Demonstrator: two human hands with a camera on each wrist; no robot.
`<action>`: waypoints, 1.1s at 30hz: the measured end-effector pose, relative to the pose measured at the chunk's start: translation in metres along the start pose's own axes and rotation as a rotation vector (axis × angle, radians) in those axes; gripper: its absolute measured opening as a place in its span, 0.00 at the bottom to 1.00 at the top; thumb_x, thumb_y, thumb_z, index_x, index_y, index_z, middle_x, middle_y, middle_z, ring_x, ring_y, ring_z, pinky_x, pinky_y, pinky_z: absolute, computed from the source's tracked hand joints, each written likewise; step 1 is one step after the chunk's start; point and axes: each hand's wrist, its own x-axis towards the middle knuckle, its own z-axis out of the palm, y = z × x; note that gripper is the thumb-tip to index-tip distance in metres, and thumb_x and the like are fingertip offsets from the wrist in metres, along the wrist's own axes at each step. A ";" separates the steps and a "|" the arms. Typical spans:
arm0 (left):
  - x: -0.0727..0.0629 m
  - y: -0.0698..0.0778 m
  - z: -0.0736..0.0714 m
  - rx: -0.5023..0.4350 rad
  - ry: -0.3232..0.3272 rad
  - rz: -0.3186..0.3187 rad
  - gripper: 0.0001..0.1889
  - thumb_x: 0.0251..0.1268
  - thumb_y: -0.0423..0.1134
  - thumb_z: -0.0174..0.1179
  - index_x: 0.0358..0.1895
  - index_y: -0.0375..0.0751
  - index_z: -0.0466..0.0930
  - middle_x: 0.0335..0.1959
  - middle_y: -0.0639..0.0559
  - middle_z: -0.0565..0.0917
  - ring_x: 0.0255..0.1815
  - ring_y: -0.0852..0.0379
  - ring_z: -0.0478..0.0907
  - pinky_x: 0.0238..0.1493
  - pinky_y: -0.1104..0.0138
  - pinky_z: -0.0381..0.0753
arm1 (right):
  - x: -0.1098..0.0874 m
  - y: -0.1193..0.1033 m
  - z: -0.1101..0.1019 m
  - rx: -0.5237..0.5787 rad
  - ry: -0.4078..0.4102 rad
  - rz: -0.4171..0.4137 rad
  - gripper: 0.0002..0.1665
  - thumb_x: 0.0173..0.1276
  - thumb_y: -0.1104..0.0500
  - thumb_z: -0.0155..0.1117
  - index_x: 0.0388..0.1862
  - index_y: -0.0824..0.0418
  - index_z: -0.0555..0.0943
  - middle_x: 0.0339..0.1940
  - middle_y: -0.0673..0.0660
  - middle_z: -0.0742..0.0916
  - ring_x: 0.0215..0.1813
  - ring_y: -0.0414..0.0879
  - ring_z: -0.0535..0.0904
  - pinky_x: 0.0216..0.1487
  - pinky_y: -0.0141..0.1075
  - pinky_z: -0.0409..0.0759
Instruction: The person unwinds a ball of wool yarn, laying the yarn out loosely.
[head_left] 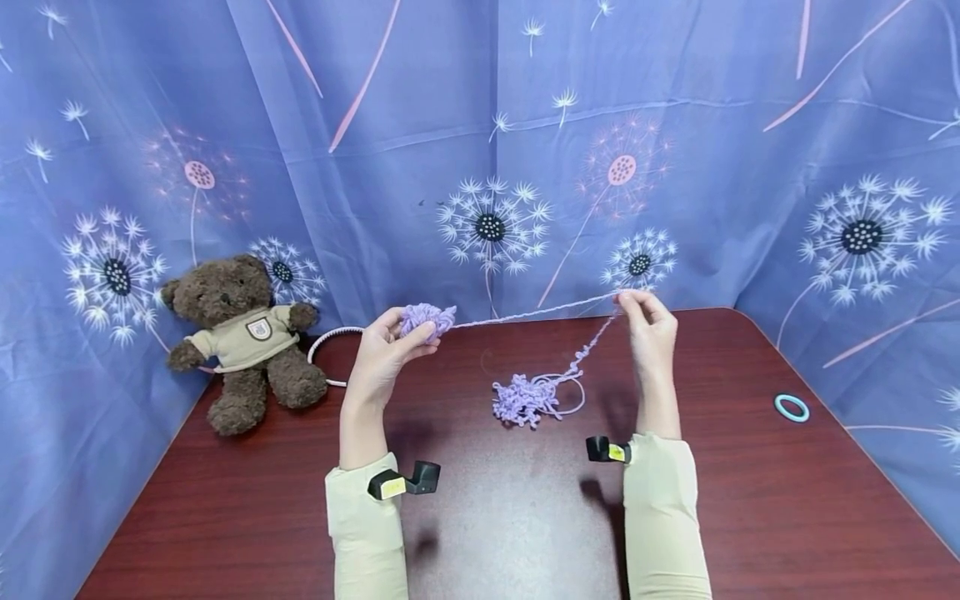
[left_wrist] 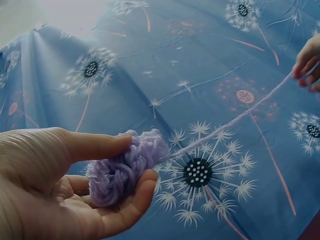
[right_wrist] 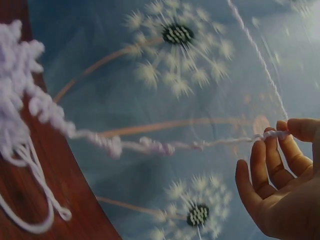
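A small wound ball of lilac yarn [head_left: 427,322] is held in my left hand [head_left: 382,354], between thumb and fingers, above the table. From it a taut strand [left_wrist: 232,122] runs up to my right hand [head_left: 651,329], which pinches the yarn between thumb and fingertips. Below the right hand a kinked length of yarn [right_wrist: 160,146] hangs down to a loose, curly heap of the same yarn [head_left: 525,398] on the table. One smooth loop sticks out at the heap's right side.
A brown teddy bear [head_left: 243,342] in a beige shirt sits at the table's back left, with a white ribbed ring [head_left: 324,340] partly behind it. A turquoise ring [head_left: 791,407] lies at the right. Blue dandelion-print cloth [head_left: 495,83] hangs behind the dark red table [head_left: 510,525].
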 end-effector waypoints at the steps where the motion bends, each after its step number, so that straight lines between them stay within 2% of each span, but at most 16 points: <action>1: 0.000 0.000 0.002 -0.009 0.002 0.003 0.10 0.66 0.22 0.54 0.48 0.34 0.71 0.30 0.60 0.84 0.28 0.63 0.83 0.39 0.73 0.86 | -0.002 0.001 0.005 -0.036 -0.025 -0.010 0.14 0.69 0.66 0.60 0.28 0.49 0.83 0.26 0.38 0.86 0.34 0.31 0.80 0.44 0.21 0.80; 3: 0.000 0.000 0.005 -0.027 0.005 0.010 0.11 0.66 0.22 0.54 0.49 0.32 0.70 0.31 0.59 0.84 0.29 0.62 0.83 0.39 0.73 0.86 | -0.006 0.002 0.014 -0.096 -0.070 -0.039 0.12 0.69 0.66 0.60 0.31 0.51 0.83 0.27 0.35 0.85 0.35 0.30 0.80 0.45 0.20 0.78; 6: 0.000 0.000 0.008 -0.044 0.006 0.017 0.12 0.66 0.21 0.54 0.50 0.30 0.69 0.32 0.58 0.84 0.29 0.61 0.84 0.39 0.73 0.86 | -0.015 0.002 0.030 -0.130 -0.140 -0.055 0.05 0.68 0.67 0.60 0.37 0.62 0.84 0.27 0.34 0.84 0.34 0.29 0.79 0.43 0.20 0.78; 9: 0.001 0.000 0.011 -0.063 0.005 0.026 0.12 0.66 0.21 0.53 0.51 0.29 0.69 0.32 0.57 0.84 0.30 0.61 0.84 0.39 0.72 0.86 | -0.026 0.000 0.046 -0.167 -0.228 -0.058 0.08 0.68 0.67 0.61 0.42 0.71 0.81 0.26 0.34 0.82 0.31 0.30 0.75 0.38 0.21 0.74; 11: 0.001 0.000 0.012 -0.075 0.005 0.031 0.13 0.66 0.21 0.53 0.52 0.28 0.69 0.33 0.57 0.85 0.30 0.60 0.84 0.40 0.71 0.87 | -0.035 -0.001 0.058 -0.190 -0.299 -0.057 0.11 0.68 0.66 0.62 0.45 0.73 0.80 0.28 0.38 0.83 0.31 0.31 0.74 0.38 0.22 0.74; 15: 0.001 0.001 0.016 -0.093 -0.002 0.040 0.15 0.66 0.20 0.53 0.54 0.25 0.68 0.33 0.56 0.85 0.30 0.60 0.84 0.39 0.71 0.87 | -0.056 0.000 0.081 -0.212 -0.465 -0.069 0.12 0.68 0.65 0.62 0.46 0.72 0.80 0.38 0.58 0.87 0.37 0.33 0.77 0.44 0.24 0.76; 18: 0.000 0.001 0.021 -0.095 -0.027 0.039 0.16 0.66 0.20 0.52 0.56 0.22 0.67 0.34 0.57 0.85 0.31 0.61 0.84 0.40 0.71 0.87 | -0.071 0.002 0.096 -0.211 -0.576 -0.062 0.13 0.68 0.66 0.61 0.48 0.72 0.80 0.44 0.70 0.86 0.37 0.34 0.80 0.43 0.25 0.80; 20: 0.000 0.001 0.023 -0.086 -0.048 0.035 0.17 0.66 0.20 0.52 0.57 0.21 0.66 0.34 0.57 0.85 0.31 0.62 0.84 0.40 0.72 0.87 | -0.079 0.003 0.103 -0.213 -0.631 -0.046 0.14 0.69 0.66 0.60 0.50 0.72 0.80 0.42 0.72 0.85 0.33 0.33 0.79 0.38 0.26 0.80; 22: 0.000 0.001 0.024 -0.076 -0.064 0.028 0.17 0.66 0.20 0.52 0.58 0.21 0.66 0.33 0.58 0.85 0.32 0.63 0.84 0.40 0.72 0.87 | -0.084 0.005 0.107 -0.214 -0.668 -0.038 0.14 0.70 0.66 0.58 0.50 0.73 0.80 0.42 0.72 0.86 0.33 0.31 0.80 0.38 0.25 0.81; 25: -0.001 0.001 0.023 -0.059 -0.074 0.022 0.18 0.67 0.21 0.52 0.58 0.20 0.66 0.33 0.58 0.85 0.32 0.63 0.84 0.40 0.72 0.86 | -0.087 0.006 0.109 -0.231 -0.693 -0.051 0.12 0.71 0.65 0.57 0.46 0.74 0.81 0.39 0.72 0.86 0.30 0.29 0.78 0.36 0.24 0.78; 28: -0.001 0.001 0.020 -0.047 -0.075 0.023 0.17 0.67 0.22 0.52 0.58 0.21 0.66 0.33 0.59 0.85 0.31 0.63 0.83 0.40 0.72 0.86 | -0.082 0.005 0.105 -0.235 -0.677 -0.052 0.12 0.71 0.64 0.58 0.44 0.73 0.82 0.37 0.72 0.86 0.25 0.31 0.76 0.29 0.27 0.78; 30: -0.001 0.001 0.017 -0.044 -0.073 0.023 0.16 0.67 0.22 0.52 0.57 0.23 0.67 0.33 0.59 0.85 0.31 0.62 0.84 0.40 0.72 0.86 | -0.076 0.004 0.100 -0.236 -0.631 -0.045 0.11 0.71 0.63 0.59 0.43 0.72 0.82 0.36 0.69 0.87 0.23 0.33 0.75 0.26 0.29 0.77; 33: -0.001 0.002 0.012 -0.032 -0.066 0.027 0.15 0.67 0.23 0.53 0.56 0.27 0.69 0.33 0.59 0.85 0.31 0.62 0.84 0.41 0.72 0.86 | -0.063 0.001 0.089 -0.224 -0.542 -0.028 0.12 0.71 0.62 0.59 0.44 0.71 0.82 0.34 0.58 0.88 0.28 0.34 0.78 0.32 0.29 0.81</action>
